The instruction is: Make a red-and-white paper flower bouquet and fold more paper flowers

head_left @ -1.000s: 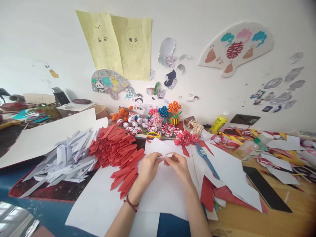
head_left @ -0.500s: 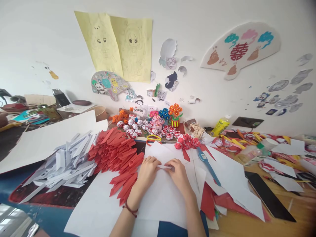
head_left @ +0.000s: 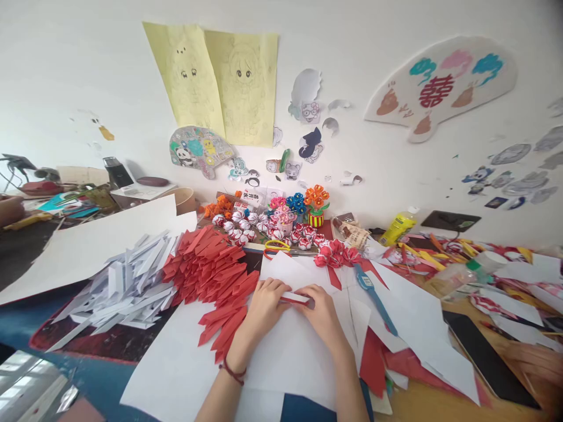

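Observation:
A small folded paper strip [head_left: 295, 298], red and white, is pinched between my two hands above a large white sheet [head_left: 290, 351]. My left hand [head_left: 267, 302] grips its left end, and my right hand [head_left: 317, 308] holds the right end. Fingertips cover both ends of the strip. Just left of my left hand lies a heap of folded red paper strips [head_left: 211, 269], some spilling down beside my wrist. Farther left is a pile of folded white paper strips [head_left: 123, 287].
Behind my hands are scissors [head_left: 277, 247], red-and-white paper balls [head_left: 240, 225] and small flower pots [head_left: 315, 218]. To the right lie a blue tool [head_left: 376, 299], a black phone-like slab [head_left: 488, 357], a yellow bottle [head_left: 399, 225] and paper scraps. Another person's hand [head_left: 543, 369] blurs at the right edge.
The strip between my fingers now shows a red face, where it looked white before. My view has shifted slightly left. A blurred hand has appeared at the right edge.

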Motion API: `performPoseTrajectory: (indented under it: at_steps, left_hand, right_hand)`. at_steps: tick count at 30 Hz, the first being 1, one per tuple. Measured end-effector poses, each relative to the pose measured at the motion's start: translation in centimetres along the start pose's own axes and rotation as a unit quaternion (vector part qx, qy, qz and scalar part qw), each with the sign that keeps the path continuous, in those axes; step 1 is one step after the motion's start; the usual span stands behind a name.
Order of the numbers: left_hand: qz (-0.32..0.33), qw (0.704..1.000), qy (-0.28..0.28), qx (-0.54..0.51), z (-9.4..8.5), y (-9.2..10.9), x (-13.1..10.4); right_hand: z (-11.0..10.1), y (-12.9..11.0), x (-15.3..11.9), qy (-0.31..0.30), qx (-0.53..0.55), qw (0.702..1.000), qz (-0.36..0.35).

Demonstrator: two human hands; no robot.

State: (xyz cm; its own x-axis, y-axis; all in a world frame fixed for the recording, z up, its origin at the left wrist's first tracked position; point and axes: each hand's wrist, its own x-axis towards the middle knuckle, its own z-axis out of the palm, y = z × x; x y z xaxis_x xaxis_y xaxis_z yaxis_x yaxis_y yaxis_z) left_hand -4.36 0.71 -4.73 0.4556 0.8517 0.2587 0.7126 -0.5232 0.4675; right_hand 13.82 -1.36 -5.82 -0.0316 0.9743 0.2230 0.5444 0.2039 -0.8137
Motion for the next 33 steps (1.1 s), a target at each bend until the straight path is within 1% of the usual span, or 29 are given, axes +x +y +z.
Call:
performPoseTrajectory:
  at_steps: [8,10,12,14,15,17,18,19,20,21,23,24,26,28,30,32,33]
  left_hand:
    - [0.015,1.000,0.018,-0.005,0.1,0.0,-0.1]
    - [0.017,0.999,0.026,-0.009,0.0,0.4,0.0]
    - [0.021,0.999,0.037,-0.002,-0.6,1.1,-0.2]
    - [0.020,0.998,0.064,0.022,-2.0,1.7,-1.3]
    - [0.015,0.995,0.088,0.040,-2.9,1.8,-2.1]
    - [-0.014,0.986,0.147,0.075,-5.3,1.1,-4.5]
    - [-0.037,0.977,0.186,0.096,-6.6,0.2,-6.0]
    - [-0.072,0.958,0.248,0.123,-7.9,-0.9,-7.6]
    - [-0.116,0.936,0.292,0.156,-9.1,-2.3,-9.1]
    - [-0.162,0.914,0.318,0.193,-10.2,-3.8,-10.5]
    - [-0.230,0.888,0.311,0.247,-11.8,-6.7,-12.6]
    - [-0.248,0.884,0.296,0.264,-12.3,-7.8,-13.2]
    - [-0.243,0.895,0.265,0.263,-12.5,-9.0,-13.4]
    - [-0.216,0.910,0.248,0.254,-12.2,-9.0,-12.5]
    - [-0.183,0.919,0.237,0.258,-11.5,-8.2,-11.0]
    - [-0.156,0.923,0.225,0.270,-10.9,-7.3,-9.6]
    - [-0.145,0.923,0.223,0.279,-10.7,-6.9,-9.0]
  right_hand:
    - [0.1,0.2,-0.1,0.000,-0.002,1.000,-0.009]
    - [0.1,0.3,0.0,-0.001,-0.001,1.000,-0.015]
    - [0.1,0.4,0.0,-0.003,0.003,1.000,-0.020]
    - [0.1,0.4,0.0,-0.004,0.006,1.000,-0.019]
    - [0.0,0.4,-0.1,-0.004,0.005,1.000,-0.016]
    - [0.0,0.5,-0.1,-0.004,-0.002,1.000,-0.011]
    - [0.1,0.5,0.0,-0.004,-0.005,1.000,-0.010]
    - [0.1,0.6,0.0,-0.001,-0.007,1.000,-0.012]
    - [0.1,0.6,0.0,0.004,-0.009,1.000,-0.016]
    - [0.1,0.7,0.0,0.012,-0.011,1.000,-0.021]
    - [0.2,0.6,-0.1,0.040,-0.018,0.998,-0.035]
    - [0.2,0.4,-0.1,0.061,-0.022,0.997,-0.043]
    - [0.5,0.0,-0.5,0.110,-0.025,0.992,-0.058]
    - [0.9,-0.7,-1.1,0.156,-0.015,0.985,-0.070]
    - [1.4,-1.7,-2.0,0.194,0.009,0.978,-0.076]
    - [1.8,-3.4,-3.3,0.221,0.041,0.972,-0.072]
    - [1.9,-4.6,-4.1,0.223,0.063,0.970,-0.073]
